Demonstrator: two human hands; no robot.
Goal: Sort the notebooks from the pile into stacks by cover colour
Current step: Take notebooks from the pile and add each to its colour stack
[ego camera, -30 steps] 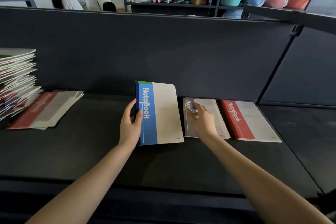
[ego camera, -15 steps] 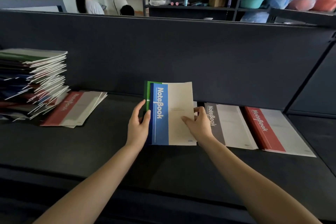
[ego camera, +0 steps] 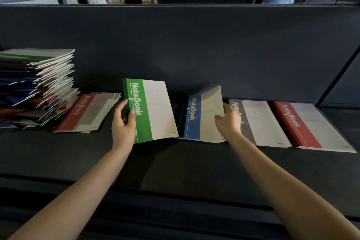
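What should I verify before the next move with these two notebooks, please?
1. Left hand grips the green notebook: ok.
2. Right hand holds the blue notebook: ok.
3. Covers beneath the blue notebook match it: cannot tell.
4. Blue notebook is kept off the grey stack: ok.
5. A green stack exists: not ok, none visible.
6. Bare desk for starting a green stack: ok.

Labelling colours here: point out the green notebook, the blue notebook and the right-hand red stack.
green notebook (ego camera: pixel 156 113), head view, white panel of its cover
blue notebook (ego camera: pixel 193 122), head view, its blue band
right-hand red stack (ego camera: pixel 319 128), head view, top cover's white panel
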